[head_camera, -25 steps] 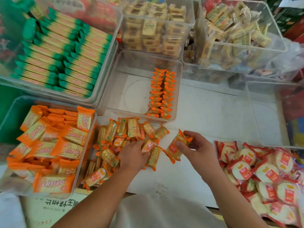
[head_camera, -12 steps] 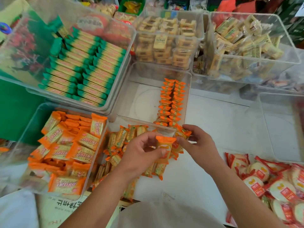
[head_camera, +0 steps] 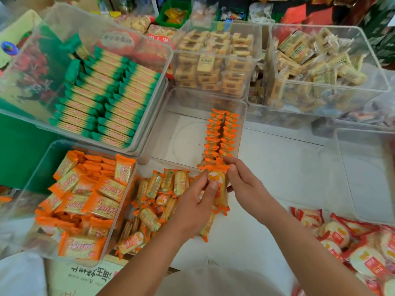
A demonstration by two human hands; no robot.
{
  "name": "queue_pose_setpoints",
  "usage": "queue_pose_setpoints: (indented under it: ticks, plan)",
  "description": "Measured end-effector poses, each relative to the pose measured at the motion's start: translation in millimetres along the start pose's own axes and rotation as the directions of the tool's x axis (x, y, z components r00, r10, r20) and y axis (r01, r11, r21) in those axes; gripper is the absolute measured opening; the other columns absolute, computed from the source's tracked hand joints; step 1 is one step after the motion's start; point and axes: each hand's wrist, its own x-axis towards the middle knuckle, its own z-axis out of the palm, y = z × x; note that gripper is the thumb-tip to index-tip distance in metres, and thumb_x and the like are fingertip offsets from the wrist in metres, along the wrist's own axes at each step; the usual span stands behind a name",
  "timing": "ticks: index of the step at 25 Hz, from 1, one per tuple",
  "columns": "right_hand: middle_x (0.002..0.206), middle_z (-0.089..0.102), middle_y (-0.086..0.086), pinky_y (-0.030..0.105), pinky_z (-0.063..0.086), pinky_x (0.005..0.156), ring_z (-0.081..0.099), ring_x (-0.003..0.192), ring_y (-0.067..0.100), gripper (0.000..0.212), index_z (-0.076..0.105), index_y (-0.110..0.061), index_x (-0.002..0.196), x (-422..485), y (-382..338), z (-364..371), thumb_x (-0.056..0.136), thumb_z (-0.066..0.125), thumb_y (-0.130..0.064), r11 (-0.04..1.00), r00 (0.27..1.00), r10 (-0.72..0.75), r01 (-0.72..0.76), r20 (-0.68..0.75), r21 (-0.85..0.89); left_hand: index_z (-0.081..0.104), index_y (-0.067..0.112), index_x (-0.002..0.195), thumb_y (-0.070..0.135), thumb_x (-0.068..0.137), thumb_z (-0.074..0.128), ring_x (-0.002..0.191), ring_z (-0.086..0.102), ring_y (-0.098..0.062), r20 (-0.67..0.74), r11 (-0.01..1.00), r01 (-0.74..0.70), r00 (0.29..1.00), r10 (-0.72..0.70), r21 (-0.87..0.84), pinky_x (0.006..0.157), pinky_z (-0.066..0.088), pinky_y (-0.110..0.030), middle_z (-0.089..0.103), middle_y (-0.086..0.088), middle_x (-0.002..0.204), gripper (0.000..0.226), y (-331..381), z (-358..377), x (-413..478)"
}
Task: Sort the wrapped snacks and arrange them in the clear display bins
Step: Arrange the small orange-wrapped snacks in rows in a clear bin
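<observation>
Orange-wrapped snack (head_camera: 221, 189) | pinched by left hand (head_camera: 192, 208) and right hand (head_camera: 245, 189) | near clear bin (head_camera: 186, 135) | print illegible

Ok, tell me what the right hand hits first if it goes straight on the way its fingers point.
Probably the near end of the row of small orange-wrapped snacks in the clear plastic bin, just past the right hand; whether it clears the bin's near rim is unclear.

Snack row (head_camera: 221, 135) in bin (head_camera: 181, 133), loose pile (head_camera: 158, 195) before it.
</observation>
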Motion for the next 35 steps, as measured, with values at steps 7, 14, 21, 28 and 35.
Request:
queue_pose_setpoints:
  ticks: [7,14,21,28,35]
  plan:
    - [0.108,0.072,-0.017,0.022,0.058,0.084,0.068,0.098,-0.005,0.047,0.063,-0.039,0.126,60,-43,-27,0.084,0.083,-0.041,0.998,0.988,-0.015,0.023,0.154,-0.05,0.034,0.038,0.157,0.04,0.11,0.039,0.141,0.047,-0.005,0.085,0.975,-0.095,0.993,0.079,0.201,0.116,0.04,-0.034,0.053,0.015,0.149,0.048,-3,-35,77]
    - [0.113,0.07,-0.007,0.03,0.054,0.095,0.067,0.104,0.012,0.071,0.058,-0.027,0.136,194,-55,-20,0.074,0.091,-0.038,0.96,0.998,-0.041,0.025,-0.05,-0.28,0.041,0.028,0.155,0.031,0.11,0.04,0.134,0.051,-0.012,-0.26,0.965,0.072,0.966,-0.004,0.254,0.115,0.041,-0.037,0.055,0.001,0.147,0.045,-7,-83,185]
    - [0.141,0.056,0.006,0.029,0.04,0.107,0.054,0.131,0.022,0.082,0.047,-0.014,0.149,303,-6,22,0.08,0.084,-0.037,0.809,0.976,-0.21,0.207,0.058,-0.55,0.041,0.017,0.153,0.018,0.1,0.06,0.121,0.062,-0.025,-0.311,0.919,0.281,0.931,-0.191,0.277,0.106,0.048,-0.041,0.055,-0.008,0.143,0.057,-70,-97,252]
    - [0.136,0.059,0.005,0.047,0.048,0.103,0.057,0.126,0.03,0.076,0.05,-0.018,0.144,344,33,19,0.078,0.076,-0.046,0.503,0.899,-0.299,0.433,0.32,-0.748,0.053,0.027,0.143,0.018,0.092,0.067,0.101,0.071,-0.018,-0.281,0.929,0.253,0.943,-0.175,0.269,0.098,0.053,-0.036,0.066,0.002,0.131,0.053,-109,-92,288]
    - [0.123,0.059,0.005,0.047,0.056,0.085,0.058,0.114,0.031,0.064,0.064,-0.015,0.13,333,31,-3,0.073,0.084,-0.038,0.361,0.864,-0.405,0.452,0.299,-0.816,0.065,0.035,0.122,0.014,0.087,0.068,0.092,0.072,-0.016,-0.213,0.946,0.162,0.972,-0.103,0.281,0.083,0.058,-0.033,0.072,0.012,0.103,0.04,-111,-71,318]
